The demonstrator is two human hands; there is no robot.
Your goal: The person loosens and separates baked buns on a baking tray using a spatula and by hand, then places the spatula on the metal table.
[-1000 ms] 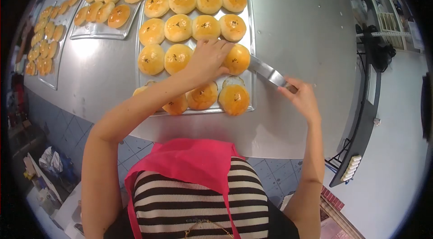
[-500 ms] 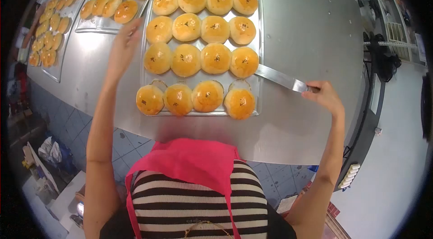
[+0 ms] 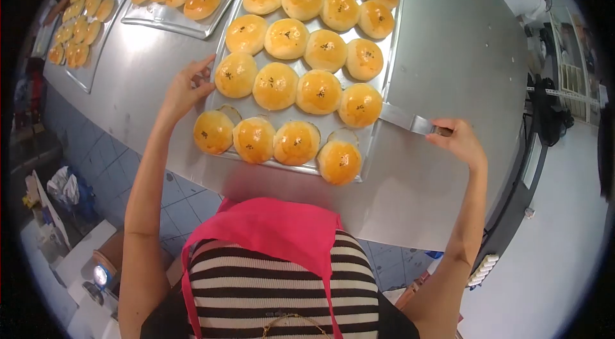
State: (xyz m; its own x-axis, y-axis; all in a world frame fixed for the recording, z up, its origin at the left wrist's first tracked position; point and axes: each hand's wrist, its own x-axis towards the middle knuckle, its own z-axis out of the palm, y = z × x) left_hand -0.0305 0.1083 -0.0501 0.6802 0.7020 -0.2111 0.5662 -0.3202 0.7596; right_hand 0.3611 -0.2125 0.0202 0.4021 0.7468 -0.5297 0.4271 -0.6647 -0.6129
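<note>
My right hand is closed around the handle of a metal spatula. Its flat blade reaches left to the lower right side of a glossy golden bun; the tip is hidden there, so I cannot tell how far under it goes. My left hand has thumb and fingers apart, their tips at the left rim of the baking tray. Rows of round buns with dark specks on top fill this tray. The front row, with a bun among them, sits over the near edge, with ring marks behind.
Another tray of buns stands at the upper left, and a further tray lies farther left. All stand on a steel table. Shelving is at the far right, beyond the table's edge.
My left hand has come down from above the table to the tray's left rim. The whole view has turned slightly clockwise. Less of the spatula blade shows beside the bun.
</note>
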